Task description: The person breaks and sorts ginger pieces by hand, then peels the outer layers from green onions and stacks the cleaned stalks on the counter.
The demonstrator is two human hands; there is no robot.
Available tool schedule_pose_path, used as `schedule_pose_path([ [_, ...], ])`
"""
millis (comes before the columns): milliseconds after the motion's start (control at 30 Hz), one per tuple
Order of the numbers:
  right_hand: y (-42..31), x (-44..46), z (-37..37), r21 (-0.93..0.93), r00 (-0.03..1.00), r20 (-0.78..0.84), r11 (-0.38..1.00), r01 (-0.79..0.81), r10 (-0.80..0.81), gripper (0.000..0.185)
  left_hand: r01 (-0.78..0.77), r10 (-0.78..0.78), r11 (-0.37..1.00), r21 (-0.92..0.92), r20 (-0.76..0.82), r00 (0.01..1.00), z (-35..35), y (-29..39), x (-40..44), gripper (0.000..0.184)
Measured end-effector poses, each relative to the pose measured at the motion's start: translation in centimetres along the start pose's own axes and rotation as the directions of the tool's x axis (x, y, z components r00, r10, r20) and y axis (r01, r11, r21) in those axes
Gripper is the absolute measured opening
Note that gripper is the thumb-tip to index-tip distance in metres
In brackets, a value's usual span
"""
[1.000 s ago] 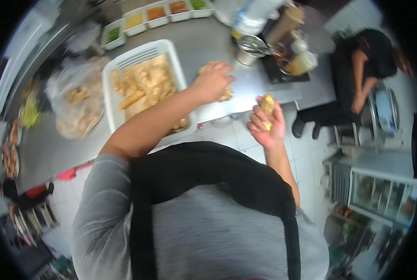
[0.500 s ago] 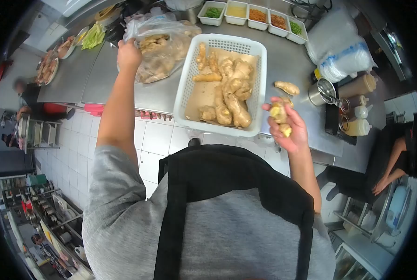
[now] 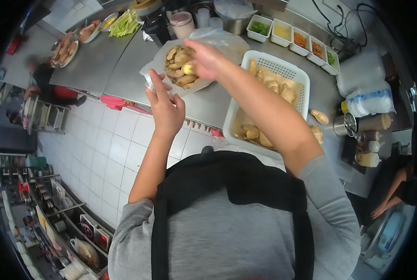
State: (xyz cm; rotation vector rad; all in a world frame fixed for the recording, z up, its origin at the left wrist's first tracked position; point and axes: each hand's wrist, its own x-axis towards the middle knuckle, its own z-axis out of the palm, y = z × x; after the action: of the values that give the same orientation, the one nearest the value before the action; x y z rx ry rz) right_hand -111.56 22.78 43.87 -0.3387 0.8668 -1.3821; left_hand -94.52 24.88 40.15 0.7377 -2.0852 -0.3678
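Right hand (image 3: 206,60) had moved from beside perforated basket (image 3: 305,91) to plastic bag (image 3: 198,87) on tabletop (image 3: 213,106); ginger (image 3: 173,73) lay inside. Left hand (image 3: 168,111) had fingers parted at bag's rim; right grip could not be told.

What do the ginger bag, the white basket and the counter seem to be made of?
Ginger bag: probably thin plastic film, glossy, crinkled and see-through.
White basket: likely rigid, smooth plastic, judging by its regular perforations.
Counter: metal, perhaps stainless steel, given its grey sheen.
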Motion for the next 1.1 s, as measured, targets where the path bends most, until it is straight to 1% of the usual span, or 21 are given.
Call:
schedule_pose_path([
  [33, 0.0, 2.0, -0.4, -0.282, 0.98, -0.134, 0.954, 0.104, -0.147, 0.048, -0.001, 0.001, 1.0, -0.002, -0.005, 1.0, -0.4, -0.5, 0.1, 0.094],
  [67, 0.2, 4.0, -1.0, -0.551, 0.922, -0.214, 0.819, 0.157, -0.322, 0.054, -0.004, 0.004, 1.0, -0.004, -0.009, 1.0, -0.9, -1.1, 0.4, 0.095],
  [100, -0.3, 6.2, -2.8, -0.781, 0.899, -0.212, 0.619, 0.079, -0.382, 0.057, -0.012, 0.012, 1.0, -0.012, -0.004, 1.0, -1.3, -1.7, 0.7, 0.094],
  [167, -2.5, 5.7, -5.0, -0.893, 0.892, -0.22, 0.45, -0.021, -0.395, 0.064, -0.026, 0.026, 0.999, -0.031, 0.007, 1.0, -1.9, -2.7, 1.2, 0.094],
  [200, -4.2, 3.9, -5.2, -0.845, 0.904, -0.248, 0.534, -0.025, -0.349, 0.067, -0.034, 0.035, 0.998, -0.05, 0.021, 0.999, -2.0, -3.0, 1.6, 0.093],
  [267, -6.7, 3.0, -8.9, -0.869, 0.854, -0.204, 0.491, 0.067, -0.478, 0.072, -0.05, 0.054, 0.995, -0.091, 0.043, 0.998, -1.9, -3.4, 2.5, 0.092],
  [333, -7.4, -0.8, -8.8, -0.832, 0.744, -0.312, 0.548, 0.087, -0.592, 0.074, -0.123, 0.137, 0.984, -0.131, 0.101, 0.985, -1.5, -3.6, 2.8, 0.093],
  [400, -7.4, -4.6, -9.0, -0.783, 0.708, -0.333, 0.601, 0.161, -0.623, 0.077, -0.201, 0.226, 0.964, -0.173, 0.144, 0.963, -1.1, -3.5, 2.8, 0.094],
  [433, -7.0, -6.3, -9.4, -0.779, 0.721, -0.351, 0.613, 0.129, -0.598, 0.076, -0.246, 0.275, 0.951, -0.186, 0.154, 0.949, -1.1, -3.4, 2.9, 0.095],
  [467, -6.6, -7.9, -9.7, -0.773, 0.732, -0.372, 0.627, 0.096, -0.571, 0.076, -0.233, 0.269, 0.95, -0.209, 0.164, 0.949, -1.1, -3.6, 2.9, 0.095],
  [567, -4.8, -11.6, -10.6, -0.698, 0.808, -0.296, 0.693, 0.181, -0.509, 0.076, -0.229, 0.28, 0.937, -0.265, 0.173, 0.944, -0.8, -4.3, 3.1, 0.095],
  [600, -4.3, -12.8, -9.9, -0.676, 0.817, -0.265, 0.703, 0.221, -0.512, 0.076, -0.252, 0.302, 0.927, -0.277, 0.156, 0.94, -0.9, -4.7, 3.5, 0.096],
  [667, -4.1, -15.4, -7.9, -0.634, 0.822, -0.214, 0.715, 0.294, -0.528, 0.076, -0.215, 0.274, 0.918, -0.332, 0.141, 0.951, -1.0, -5.3, 4.3, 0.097],
  [700, -3.8, -16.5, -7.5, -0.675, 0.769, -0.234, 0.668, 0.312, -0.595, 0.062, -0.155, 0.222, 0.916, -0.37, 0.147, 0.964, -1.2, -5.6, 4.8, 0.097],
  [767, -3.0, -17.5, -10.9, -0.88, 0.764, -0.294, 0.474, 0.017, -0.575, 0.056, -0.06, 0.132, 0.921, -0.384, 0.165, 0.977, -1.5, -5.6, 5.5, 0.095],
  [800, -2.1, -17.9, -12.6, -0.926, 0.759, -0.326, 0.351, -0.137, -0.563, 0.053, -0.027, 0.095, 0.933, -0.358, 0.173, 0.98, -1.6, -5.5, 5.6, 0.092],
  [867, 1.4, -15.6, -11.6, -0.911, 0.789, -0.395, 0.089, -0.403, -0.471, 0.044, -0.046, 0.112, 0.933, -0.357, 0.166, 0.98, -1.9, -5.1, 5.7, 0.091],
  [900, 3.7, -14.0, -12.4, -0.936, 0.802, -0.169, -0.161, -0.312, -0.573, 0.044, -0.055, 0.118, 0.934, -0.352, 0.16, 0.98, -2.0, -4.9, 5.6, 0.091],
  [933, 5.4, -12.6, -13.3, -0.882, 0.793, 0.078, -0.412, -0.228, -0.604, 0.043, -0.054, 0.119, 0.933, -0.355, 0.164, 0.979, -2.0, -4.9, 5.5, 0.09],
  [1033, 6.1, -10.4, -13.7, -0.763, 0.812, 0.049, -0.546, -0.346, -0.582, 0.041, -0.051, 0.115, 0.934, -0.353, 0.163, 0.98, -2.0, -4.8, 5.3, 0.089],
  [1100, 4.5, -11.4, -13.4, -0.899, 0.773, -0.087, -0.285, -0.333, -0.629, 0.039, -0.042, 0.1, 0.937, -0.346, 0.152, 0.983, -2.1, -4.9, 5.2, 0.089],
])
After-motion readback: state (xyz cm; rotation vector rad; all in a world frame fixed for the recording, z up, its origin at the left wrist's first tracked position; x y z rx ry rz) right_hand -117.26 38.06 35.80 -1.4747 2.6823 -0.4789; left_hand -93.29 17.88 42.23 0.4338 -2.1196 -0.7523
